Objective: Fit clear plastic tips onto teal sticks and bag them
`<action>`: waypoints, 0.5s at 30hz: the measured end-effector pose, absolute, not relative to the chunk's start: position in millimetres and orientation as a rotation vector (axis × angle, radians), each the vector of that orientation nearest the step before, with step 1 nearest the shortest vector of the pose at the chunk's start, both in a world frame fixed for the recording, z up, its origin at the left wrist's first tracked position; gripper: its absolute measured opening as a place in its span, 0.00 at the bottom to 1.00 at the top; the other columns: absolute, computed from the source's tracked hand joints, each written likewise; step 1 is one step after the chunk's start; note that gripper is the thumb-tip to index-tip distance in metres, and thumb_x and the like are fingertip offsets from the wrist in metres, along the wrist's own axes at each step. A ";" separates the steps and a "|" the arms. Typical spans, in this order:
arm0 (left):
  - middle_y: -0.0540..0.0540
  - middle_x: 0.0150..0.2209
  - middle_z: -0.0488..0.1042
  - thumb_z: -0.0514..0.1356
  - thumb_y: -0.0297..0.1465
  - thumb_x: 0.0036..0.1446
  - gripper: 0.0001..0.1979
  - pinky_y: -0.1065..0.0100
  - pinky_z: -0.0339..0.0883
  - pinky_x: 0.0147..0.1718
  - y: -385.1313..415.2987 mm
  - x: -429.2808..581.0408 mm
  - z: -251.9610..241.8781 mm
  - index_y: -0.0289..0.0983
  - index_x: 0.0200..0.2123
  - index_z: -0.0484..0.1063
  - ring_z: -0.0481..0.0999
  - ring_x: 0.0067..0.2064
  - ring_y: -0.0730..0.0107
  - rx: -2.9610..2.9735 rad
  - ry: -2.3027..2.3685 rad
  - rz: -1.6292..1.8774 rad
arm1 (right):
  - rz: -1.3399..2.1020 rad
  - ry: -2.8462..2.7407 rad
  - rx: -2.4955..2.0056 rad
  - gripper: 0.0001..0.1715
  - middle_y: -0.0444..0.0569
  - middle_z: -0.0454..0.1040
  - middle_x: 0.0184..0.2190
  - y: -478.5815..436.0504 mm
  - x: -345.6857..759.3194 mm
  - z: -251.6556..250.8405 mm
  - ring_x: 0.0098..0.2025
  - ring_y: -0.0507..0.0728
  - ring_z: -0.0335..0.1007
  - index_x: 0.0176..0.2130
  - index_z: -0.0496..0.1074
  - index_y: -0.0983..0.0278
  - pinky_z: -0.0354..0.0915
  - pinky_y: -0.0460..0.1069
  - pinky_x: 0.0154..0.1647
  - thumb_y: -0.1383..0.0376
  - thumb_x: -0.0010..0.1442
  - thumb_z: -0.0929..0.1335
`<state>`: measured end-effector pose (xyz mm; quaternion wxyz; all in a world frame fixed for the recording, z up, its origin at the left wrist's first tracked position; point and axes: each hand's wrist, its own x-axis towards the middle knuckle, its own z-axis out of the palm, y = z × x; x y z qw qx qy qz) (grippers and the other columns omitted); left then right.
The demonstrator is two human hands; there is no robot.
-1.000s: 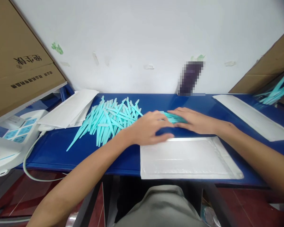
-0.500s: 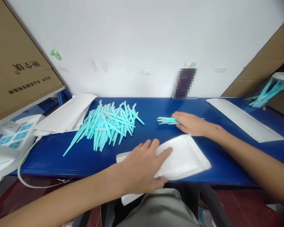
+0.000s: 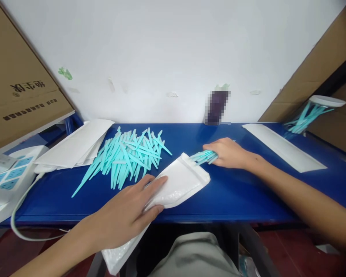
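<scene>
My left hand grips a white padded envelope between thumb and fingers. The envelope is tilted, its upper right end near the table's middle and its lower end hanging past the front edge. A bundle of turquoise sticks is held in my right hand, with fingers closed round it. The bundle's pale tips are at the envelope's upper right end; whether any are inside I cannot tell. Left of the envelope lies a loose pile of similar turquoise sticks on the blue table.
White envelopes are stacked at the left, beside a white power strip with a cable. Another flat white envelope lies at the right, near a clear jar of turquoise sticks. Cardboard boxes flank the table.
My left hand has moved left, turning the envelope so its end points up and right. My right hand has lifted the sticks, and their tips now meet that end. The view has shifted slightly.
</scene>
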<state>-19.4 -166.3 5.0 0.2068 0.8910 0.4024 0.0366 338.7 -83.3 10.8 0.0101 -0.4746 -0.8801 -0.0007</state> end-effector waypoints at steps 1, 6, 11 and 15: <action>0.38 0.68 0.64 0.49 0.47 0.73 0.32 0.57 0.76 0.46 -166.1 -19.8 4.6 0.52 0.75 0.46 0.78 0.54 0.53 2.469 1.122 0.113 | -0.026 -2.771 -1.482 0.11 0.46 0.75 0.26 -83.7 337.9 10.3 0.24 0.53 0.65 0.27 0.61 0.61 0.45 0.50 0.27 0.65 0.62 0.64; 0.40 0.67 0.65 0.50 0.46 0.73 0.31 0.57 0.76 0.46 -168.4 -18.3 5.6 0.53 0.75 0.47 0.78 0.53 0.54 2.466 1.098 0.140 | -0.089 -2.867 -1.510 0.12 0.48 0.77 0.27 -88.8 335.5 10.5 0.23 0.52 0.64 0.26 0.64 0.62 0.44 0.50 0.26 0.66 0.63 0.64; 0.38 0.67 0.63 0.48 0.45 0.74 0.30 0.57 0.77 0.46 -171.7 -11.0 5.9 0.52 0.75 0.48 0.79 0.53 0.55 2.518 1.076 0.145 | -0.174 -2.960 -1.517 0.09 0.51 0.80 0.30 -102.6 325.8 19.2 0.27 0.55 0.72 0.30 0.71 0.63 0.44 0.50 0.26 0.69 0.61 0.64; 0.37 0.67 0.63 0.47 0.44 0.74 0.30 0.56 0.78 0.45 -171.4 -6.4 2.4 0.50 0.75 0.47 0.79 0.51 0.55 2.608 1.047 0.162 | -0.274 -3.016 -1.573 0.10 0.52 0.80 0.30 -114.7 322.5 31.8 0.28 0.58 0.75 0.32 0.73 0.63 0.44 0.50 0.26 0.68 0.62 0.64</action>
